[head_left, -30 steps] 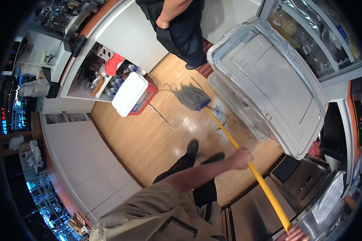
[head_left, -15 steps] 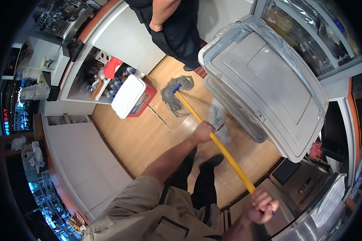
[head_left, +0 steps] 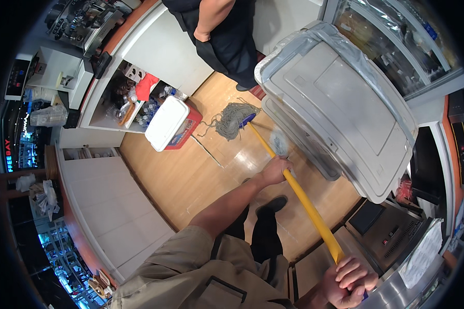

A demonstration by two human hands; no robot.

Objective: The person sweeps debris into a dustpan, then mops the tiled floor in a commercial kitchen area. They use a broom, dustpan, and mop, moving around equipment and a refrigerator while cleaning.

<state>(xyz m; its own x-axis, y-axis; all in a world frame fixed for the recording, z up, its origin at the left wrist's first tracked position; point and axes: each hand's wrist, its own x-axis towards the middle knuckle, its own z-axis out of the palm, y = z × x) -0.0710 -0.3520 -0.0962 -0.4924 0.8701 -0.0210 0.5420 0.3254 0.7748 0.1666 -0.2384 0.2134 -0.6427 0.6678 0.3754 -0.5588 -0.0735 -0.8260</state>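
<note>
A string mop (head_left: 305,200) with a yellow handle runs slantwise across the view. My left hand (head_left: 276,170) is wrapped round the middle of the handle. Near its top end my right hand (head_left: 349,282) grips it, low at the right. The grey mop head (head_left: 233,121), with a blue clamp, lies on the wood-look floor (head_left: 201,188), its strands bunched and some trailing left toward a red cooler (head_left: 189,126) with a white lid. Beside the handle is a pale wet-looking patch (head_left: 279,141) on the floor.
A large grey lidded bin (head_left: 340,113) in a plastic liner stands at the right. Another person (head_left: 224,44) in dark clothes stands at the far end. An open cabinet shelf (head_left: 123,110) with bottles is at the left. Stainless steel equipment (head_left: 381,232) stands at the lower right.
The mop head has shifted right toward the bin, its strands now trailing left. Both my hands have moved right with the handle, the right one also lower.
</note>
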